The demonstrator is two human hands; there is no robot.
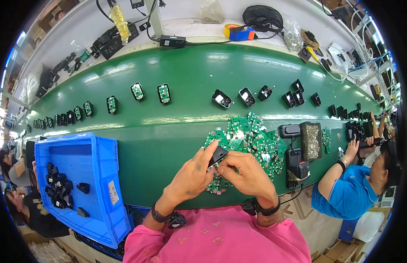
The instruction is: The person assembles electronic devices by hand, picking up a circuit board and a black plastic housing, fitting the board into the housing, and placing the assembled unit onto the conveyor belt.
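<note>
In front of my chest, my left hand (191, 173) is closed around a small black plastic housing (218, 155), tilted between thumb and fingers. My right hand (248, 173) meets it from the other side, thumb and fingers pinched at the housing's lower edge. Whatever lies in that pinch is too small and covered to make out. Just beyond both hands spreads a heap of green circuit boards (260, 142), partly hidden by them. Farther off stand black housings with green boards inside, such as one housing (164, 93), and open ones with wires, like another housing (247, 97).
A blue crate (105, 175) holding black housings stands left. Right of the boards are a black corded device (297, 166) and a tray of small metal parts (319, 141). A co-worker in a blue shirt (348, 193) sits at right. Tape (239, 32) lies on the back shelf.
</note>
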